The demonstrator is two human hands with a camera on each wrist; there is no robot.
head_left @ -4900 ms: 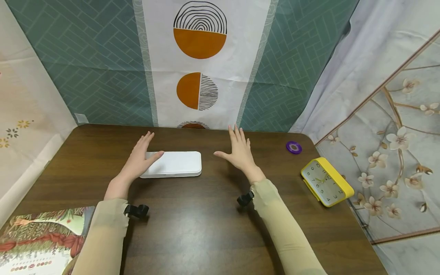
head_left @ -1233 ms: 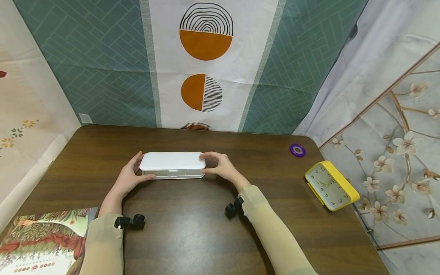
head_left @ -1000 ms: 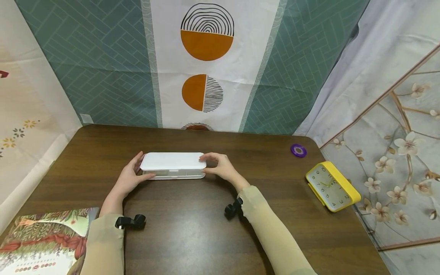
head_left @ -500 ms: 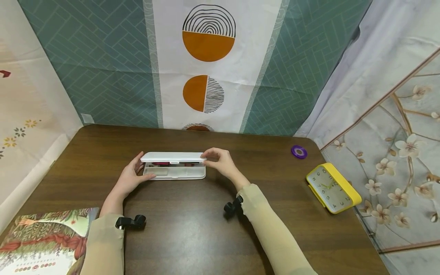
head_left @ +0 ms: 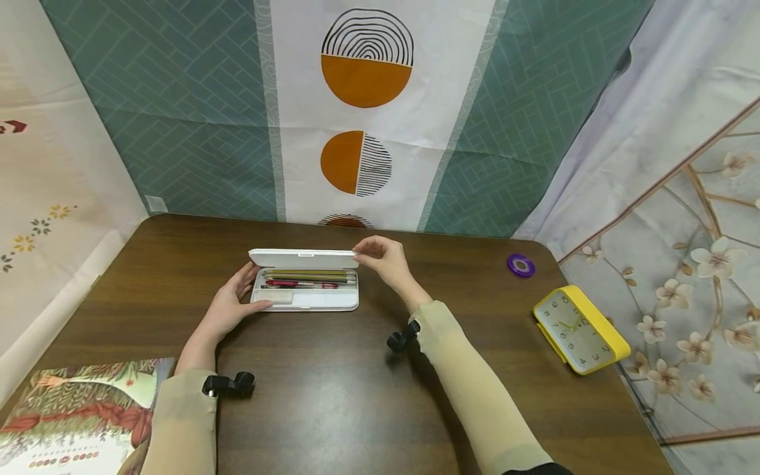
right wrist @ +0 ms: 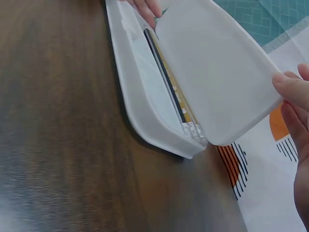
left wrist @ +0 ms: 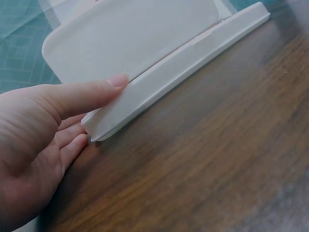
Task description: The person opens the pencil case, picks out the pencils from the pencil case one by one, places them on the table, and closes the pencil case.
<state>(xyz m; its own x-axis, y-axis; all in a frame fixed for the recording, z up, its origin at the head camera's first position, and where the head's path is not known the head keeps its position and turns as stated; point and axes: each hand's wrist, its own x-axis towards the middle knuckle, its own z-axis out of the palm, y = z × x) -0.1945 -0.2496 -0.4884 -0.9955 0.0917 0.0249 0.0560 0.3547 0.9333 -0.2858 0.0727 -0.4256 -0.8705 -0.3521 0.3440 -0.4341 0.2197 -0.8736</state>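
Observation:
A white pencil case [head_left: 326,302] lies on the table with its lid [head_left: 303,258] raised. Inside are several pencils [head_left: 309,275], a red pen [head_left: 323,285] and a whitish eraser [head_left: 279,297] at the front left. My left hand [head_left: 227,305] grips the case's left end, its thumb [left wrist: 104,92] over the front wall and its fingers round the side. With thumb and fingertips, my right hand [head_left: 386,264] pinches the right edge of the lid, as the right wrist view shows the fingers [right wrist: 294,92] at the lid's rim.
On the brown table [head_left: 332,396], a purple ring-shaped object [head_left: 520,265] lies at the back right. A yellow alarm clock [head_left: 582,330] sits on the right side. A colourful printed book or sheet [head_left: 83,415] lies at the front left. Patterned cloth [head_left: 202,132] hangs behind the table.
Both hands came to the pencil case, and the right hand has lifted the lid up and back, uncovering the pencils, pen and eraser. The left hand has stayed at the left end since.

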